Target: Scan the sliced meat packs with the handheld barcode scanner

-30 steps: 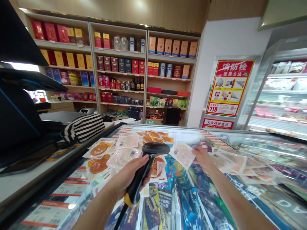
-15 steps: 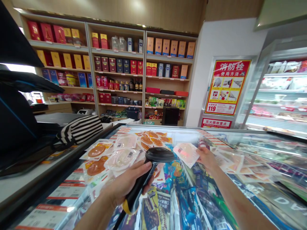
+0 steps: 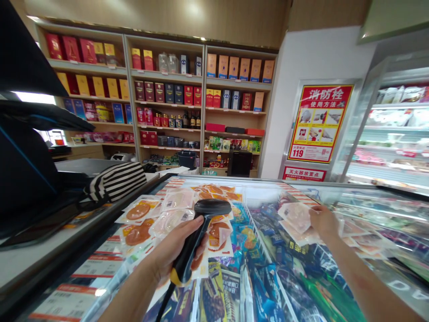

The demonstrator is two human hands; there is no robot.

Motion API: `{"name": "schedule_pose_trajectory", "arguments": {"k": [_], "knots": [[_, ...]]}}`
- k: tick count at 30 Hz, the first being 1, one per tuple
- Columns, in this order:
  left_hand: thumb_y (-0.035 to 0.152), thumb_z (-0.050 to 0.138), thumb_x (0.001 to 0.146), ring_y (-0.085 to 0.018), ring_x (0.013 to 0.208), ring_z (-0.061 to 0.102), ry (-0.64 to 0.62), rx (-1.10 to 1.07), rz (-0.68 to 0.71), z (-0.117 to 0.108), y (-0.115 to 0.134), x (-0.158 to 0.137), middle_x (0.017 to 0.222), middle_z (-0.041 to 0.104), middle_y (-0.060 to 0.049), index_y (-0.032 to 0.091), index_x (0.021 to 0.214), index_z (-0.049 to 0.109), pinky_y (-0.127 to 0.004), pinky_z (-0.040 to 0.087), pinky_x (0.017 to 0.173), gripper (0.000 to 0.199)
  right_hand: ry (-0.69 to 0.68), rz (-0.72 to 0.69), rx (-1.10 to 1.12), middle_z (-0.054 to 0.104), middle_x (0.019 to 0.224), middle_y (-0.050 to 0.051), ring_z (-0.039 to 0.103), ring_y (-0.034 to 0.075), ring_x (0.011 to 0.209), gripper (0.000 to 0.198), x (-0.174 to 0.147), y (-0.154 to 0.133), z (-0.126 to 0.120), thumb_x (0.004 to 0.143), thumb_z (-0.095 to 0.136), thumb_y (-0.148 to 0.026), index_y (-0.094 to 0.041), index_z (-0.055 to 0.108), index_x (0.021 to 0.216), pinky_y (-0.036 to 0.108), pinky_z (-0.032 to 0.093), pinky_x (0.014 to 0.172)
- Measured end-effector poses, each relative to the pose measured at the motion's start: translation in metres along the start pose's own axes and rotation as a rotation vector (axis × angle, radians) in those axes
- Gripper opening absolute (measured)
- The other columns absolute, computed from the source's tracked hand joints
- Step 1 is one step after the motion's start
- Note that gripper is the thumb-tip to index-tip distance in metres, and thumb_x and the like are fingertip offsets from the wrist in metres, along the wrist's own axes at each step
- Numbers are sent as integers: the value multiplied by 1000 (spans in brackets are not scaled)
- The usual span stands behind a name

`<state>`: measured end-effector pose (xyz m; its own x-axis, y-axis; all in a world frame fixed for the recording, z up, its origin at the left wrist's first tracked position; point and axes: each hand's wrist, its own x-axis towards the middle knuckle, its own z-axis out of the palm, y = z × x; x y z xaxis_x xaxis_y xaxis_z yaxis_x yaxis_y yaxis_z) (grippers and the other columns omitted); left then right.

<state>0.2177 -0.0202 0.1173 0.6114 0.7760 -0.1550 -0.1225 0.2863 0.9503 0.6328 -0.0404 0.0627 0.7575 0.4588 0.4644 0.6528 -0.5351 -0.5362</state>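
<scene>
My left hand (image 3: pixel 176 248) is wrapped round the handle of a black and yellow barcode scanner (image 3: pixel 191 252), its head above the freezer and its cord trailing down. My right hand (image 3: pixel 323 222) pinches the right edge of a flat, clear food packet (image 3: pixel 295 216), pale side up. Beneath that packet, the edge of what looks like another one shows. Left of the scanner lie more sealed packets (image 3: pixel 177 200), some pale and some with an orange-brown round slice (image 3: pixel 138 210). Another packet with a brown slice (image 3: pixel 218 236) lies just right of the scanner's handle.
Under the glass top of the chest freezer (image 3: pixel 258 182), wrapped ice creams (image 3: pixel 214 290) fill wire-divided rows. More flat packets (image 3: pixel 365 237) are spread at the right. A striped bag (image 3: pixel 120 181) sits on the left counter. Shelves of boxed goods (image 3: pixel 164 94) stand behind.
My right hand has moved right with the packet, away from the scanner. The scanner in my left hand has shifted slightly left and up, uncovering a brown-slice packet.
</scene>
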Motion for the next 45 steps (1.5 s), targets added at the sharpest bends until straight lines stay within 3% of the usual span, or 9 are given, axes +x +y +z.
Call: {"name": "schedule_pose_trajectory", "arguments": {"k": [3,7,8,13,18,24,31,36,45], "knots": [[45,48,66,-7,38,40,17,-30,34,2,3,-1,53,50,1,15,64,46,-19,30,37,30,75,99,-99,57,68,10,54,26,72,29,10,13,-18,65,37,-25,-15,55,85,36,40,59],[45,47,67,-7,39,41,25,-32,34,0,5,-3,53,49,1,15,67,48,-19,31,38,30,187,-141,-136,55,93,11,48,27,91,32,-14,-17,-17,66,39,-26,-15,53,92,39,36,74],[45,47,67,-6,39,41,18,-34,26,-2,6,-3,53,49,1,15,66,48,-18,31,38,30,137,-239,-106,55,94,10,47,25,91,31,-27,-33,-11,67,39,-27,-15,53,91,37,35,76],[47,49,65,-7,40,42,28,-44,-20,-9,10,-2,51,48,1,15,63,47,-18,31,37,32,-496,-737,164,58,95,6,49,18,90,31,-112,-122,24,67,42,-26,-16,54,94,29,34,80],[47,49,65,-7,40,44,63,6,27,-11,14,-3,51,49,2,15,63,46,-17,32,38,32,-641,-980,248,58,92,2,48,16,88,36,-155,-161,33,61,42,-10,-21,54,93,27,32,78],[45,47,68,-6,40,43,74,-1,42,-12,8,-1,52,49,2,16,64,46,-16,31,37,30,-691,-950,229,56,88,3,47,16,87,30,-148,-147,28,56,45,-10,-19,55,84,26,32,77],[44,47,68,-7,41,42,66,-16,-17,-12,7,0,55,51,0,15,67,46,-17,32,37,29,-702,-899,224,51,105,6,43,18,95,57,-154,-144,30,58,45,-14,-18,39,114,30,29,82],[45,47,67,-6,39,41,98,10,1,-7,8,-3,53,50,0,15,66,46,-17,31,37,30,-716,-895,233,55,84,2,46,16,81,28,-157,-146,31,60,46,-14,-20,54,86,26,31,72],[45,48,66,-8,39,41,68,-14,-23,-4,8,-4,54,49,1,16,68,45,-18,31,35,29,-659,-889,361,54,76,0,46,15,78,11,-171,-153,20,58,56,-23,-18,50,65,26,31,70]]}}
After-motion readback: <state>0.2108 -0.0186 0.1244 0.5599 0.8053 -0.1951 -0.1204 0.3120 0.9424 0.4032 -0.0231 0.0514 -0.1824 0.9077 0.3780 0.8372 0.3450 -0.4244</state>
